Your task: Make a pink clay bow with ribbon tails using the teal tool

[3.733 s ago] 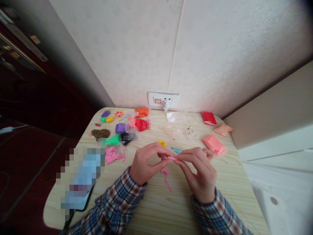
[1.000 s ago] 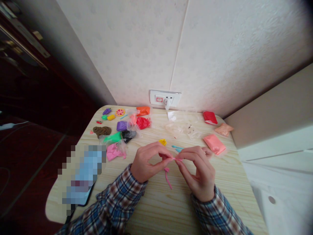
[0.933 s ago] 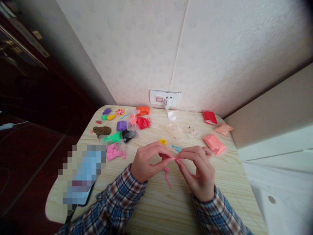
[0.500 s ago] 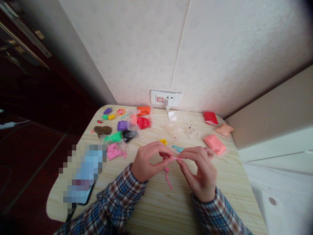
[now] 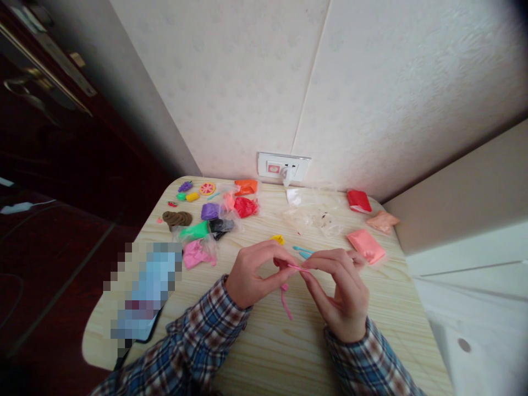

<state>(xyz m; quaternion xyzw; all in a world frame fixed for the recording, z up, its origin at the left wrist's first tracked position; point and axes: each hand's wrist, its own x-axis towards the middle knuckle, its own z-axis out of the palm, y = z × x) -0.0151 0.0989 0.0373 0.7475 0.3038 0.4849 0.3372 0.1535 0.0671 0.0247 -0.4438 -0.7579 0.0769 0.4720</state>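
Note:
A thin strip of pink modelling clay is stretched between my two hands, above the middle of the table. My left hand pinches its left end between thumb and fingers. At the other end, the thumb and forefinger of my right hand close on the strip. Below them a second pink clay piece, a small lump with a thin tail, lies on the wood. Just beyond my fingers are blue modelling tools, partly covered by my right hand, and a small yellow piece.
Bags of coloured clay, such as a pink one and a green one, lie left of centre. A coiled brown piece sits near small fruit shapes. A phone, blurred out, rests at left. Salmon packet at right.
The view has shifted slightly, so everything sits a little further right. Both hands keep their pinch on the pink strip, and more of it shows at the right fingertips.

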